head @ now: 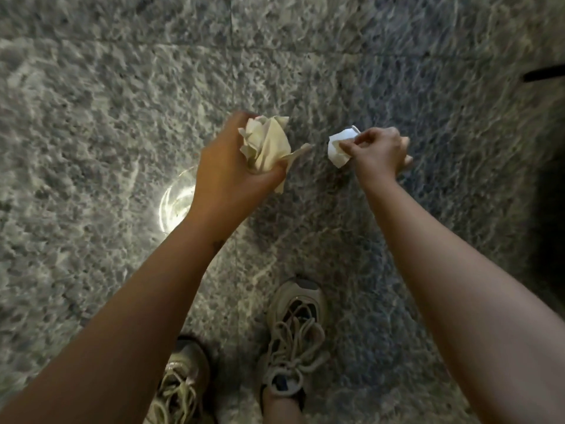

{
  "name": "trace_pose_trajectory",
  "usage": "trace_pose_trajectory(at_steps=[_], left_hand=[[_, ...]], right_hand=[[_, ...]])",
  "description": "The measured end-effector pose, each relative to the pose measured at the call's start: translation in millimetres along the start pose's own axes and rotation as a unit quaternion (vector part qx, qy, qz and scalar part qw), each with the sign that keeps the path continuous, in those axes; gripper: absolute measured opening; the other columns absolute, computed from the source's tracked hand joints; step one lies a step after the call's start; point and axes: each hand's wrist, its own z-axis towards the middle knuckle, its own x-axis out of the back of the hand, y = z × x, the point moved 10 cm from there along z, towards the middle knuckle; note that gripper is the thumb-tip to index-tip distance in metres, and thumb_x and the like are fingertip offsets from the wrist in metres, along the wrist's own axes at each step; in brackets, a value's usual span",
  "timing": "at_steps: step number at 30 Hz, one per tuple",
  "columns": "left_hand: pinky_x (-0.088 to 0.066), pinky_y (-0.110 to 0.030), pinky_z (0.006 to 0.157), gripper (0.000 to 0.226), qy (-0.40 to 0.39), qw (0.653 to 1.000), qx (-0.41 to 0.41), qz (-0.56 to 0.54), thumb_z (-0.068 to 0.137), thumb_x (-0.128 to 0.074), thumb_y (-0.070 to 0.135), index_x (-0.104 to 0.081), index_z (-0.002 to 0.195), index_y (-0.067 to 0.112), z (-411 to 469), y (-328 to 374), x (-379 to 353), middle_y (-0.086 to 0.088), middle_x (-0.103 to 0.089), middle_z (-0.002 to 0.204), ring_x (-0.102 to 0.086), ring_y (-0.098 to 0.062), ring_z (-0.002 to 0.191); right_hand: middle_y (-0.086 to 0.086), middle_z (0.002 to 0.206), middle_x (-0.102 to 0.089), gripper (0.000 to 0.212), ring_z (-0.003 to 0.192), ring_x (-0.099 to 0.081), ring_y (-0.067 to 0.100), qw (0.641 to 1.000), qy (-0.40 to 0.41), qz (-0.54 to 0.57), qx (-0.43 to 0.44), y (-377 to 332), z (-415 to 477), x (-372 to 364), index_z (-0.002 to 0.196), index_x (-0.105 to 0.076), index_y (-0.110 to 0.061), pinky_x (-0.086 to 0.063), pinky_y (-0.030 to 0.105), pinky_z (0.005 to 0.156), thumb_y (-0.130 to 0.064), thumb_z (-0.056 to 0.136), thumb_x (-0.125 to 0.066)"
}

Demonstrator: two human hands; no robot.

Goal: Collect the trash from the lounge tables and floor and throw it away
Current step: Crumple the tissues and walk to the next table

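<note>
Gripping a crumpled cream napkin wad (266,145) in my left hand (229,175), fingers curled round it. My right hand (377,151) pinches a small white paper scrap (336,148), just beside the wad, both over grey marble floor (91,117) ahead of my shoes (293,332).

Floor (91,123): polished stone tiles, grey-green with pale veining, surface blurred in places. Landmark: right shoe (295,335), beige, laced, standing flat on the floor.

- Left shoe (180,384): same type, on the floor to the left of the landmark and set slightly back.
- Tile joint (233,71): thin line running forward, just left of the landmark; a cross joint meets it far ahead.
- Round glare (175,200): bright reflection on the tile, ahead and left of the landmark.
- Dark bar (544,73): at the frame edge, far ahead and right; nature not determinable.
- White scrap (337,146): ahead of the landmark, pinched by the right hand (377,153); contact with the floor cannot be determined.
</note>
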Motion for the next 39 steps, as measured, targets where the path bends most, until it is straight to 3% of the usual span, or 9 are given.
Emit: trace_pose_trajectory(at_steps=[7,14,18,20,23,27,31,35,39], left_hand=[[-0.051,-0.029,0.063,0.039,-0.011,1.000,-0.001,0.003,0.069,-0.072,0.035,-0.052,0.101,0.021,6.2,-5.1,-13.9,0.016,-0.059,0.080,-0.059,-0.001,0.072],[-0.049,-0.025,0.060,0.035,-0.025,1.000,-0.002,0.016,0.071,-0.073,0.027,-0.053,0.100,0.019,-4.8,15.2,-1.7,0.013,-0.061,0.080,-0.059,-0.002,0.071],[-0.046,-0.017,0.057,0.036,-0.027,0.999,-0.012,0.033,0.070,-0.073,0.027,-0.050,0.098,0.026,-24.3,71.8,27.2,0.015,-0.061,0.079,-0.059,0.000,0.071],[-0.046,-0.017,0.058,0.036,-0.023,0.999,-0.017,0.038,0.068,-0.074,0.026,-0.051,0.096,0.024,-33.6,115.2,42.7,0.015,-0.062,0.078,-0.060,-0.002,0.069],[-0.047,-0.023,0.062,0.039,-0.018,0.997,-0.050,0.051,0.066,-0.075,0.022,-0.053,0.099,0.020,-43.3,198.5,69.1,0.017,-0.061,0.076,-0.059,-0.003,0.070],[-0.040,-0.008,0.056,0.040,-0.001,0.993,-0.110,0.048,0.064,-0.076,0.023,-0.053,0.097,0.027,-50.2,340.5,116.7,0.020,-0.060,0.072,-0.057,0.007,0.066],[-0.039,-0.005,0.056,0.043,-0.010,0.981,-0.191,0.032,0.061,-0.073,0.026,-0.049,0.094,0.039,-54.8,513.0,167.1,0.022,-0.062,0.070,-0.058,0.008,0.065],[-0.045,-0.013,0.061,0.040,0.000,0.966,-0.254,0.043,0.063,-0.071,0.032,-0.047,0.094,0.044,-59.4,652.9,217.0,0.033,-0.062,0.088,-0.059,0.007,0.068],[-0.045,-0.022,0.061,0.037,0.011,0.959,-0.279,0.044,0.064,-0.070,0.038,-0.046,0.091,0.046,-46.7,739.3,249.5,0.028,-0.063,0.077,-0.060,0.001,0.068]], right_hand=[[0.002,0.114,-0.053,0.019,0.112,-0.047,0.019,1.000,-0.014,-0.008,0.006,8.0,0.6,-16.2,0.080,-0.059,-0.022,-0.030,0.036,0.095,-0.031,0.073,-0.075],[0.002,0.079,-0.060,0.027,0.079,-0.058,0.017,0.993,-0.016,0.100,0.053,-12.5,-29.4,11.6,0.068,-0.048,-0.017,-0.049,0.035,0.076,-0.009,0.073,-0.074],[-0.010,0.071,-0.051,0.032,0.069,-0.055,0.009,0.977,0.016,0.197,0.086,-49.2,-80.8,83.8,0.088,-0.048,-0.016,-0.047,0.029,0.070,-0.006,0.071,-0.074],[-0.015,0.070,-0.051,0.034,0.064,-0.054,0.000,0.965,0.036,0.236,0.104,-70.1,-105.9,138.5,0.097,-0.054,-0.012,-0.045,0.021,0.068,-0.004,0.070,-0.074],[-0.017,0.070,-0.056,0.020,0.063,-0.054,-0.007,0.948,0.064,0.285,0.128,-103.5,-139.2,234.0,0.087,-0.062,-0.010,-0.044,0.011,0.064,-0.005,0.071,-0.074],[0.002,0.073,-0.066,0.009,0.067,-0.061,0.014,0.929,0.085,0.329,0.146,-150.7,-178.3,365.0,0.078,-0.065,-0.006,-0.049,0.027,0.064,-0.010,0.075,-0.073],[0.003,0.073,-0.065,0.007,0.069,-0.061,0.017,0.908,0.130,0.356,0.181,-213.7,-207.8,517.9,0.075,-0.067,-0.006,-0.051,0.037,0.067,-0.010,0.075,-0.073],[0.001,0.075,-0.066,0.008,0.071,-0.061,0.016,0.887,0.178,0.364,0.222,-272.9,-226.4,660.0,0.074,-0.065,-0.011,-0.049,0.034,0.068,-0.010,0.075,-0.073],[-0.002,0.077,-0.064,0.006,0.071,-0.057,0.010,0.878,0.198,0.355,0.254,-318.1,-221.2,748.5,0.078,-0.066,-0.010,-0.046,0.022,0.068,-0.011,0.077,-0.072]])
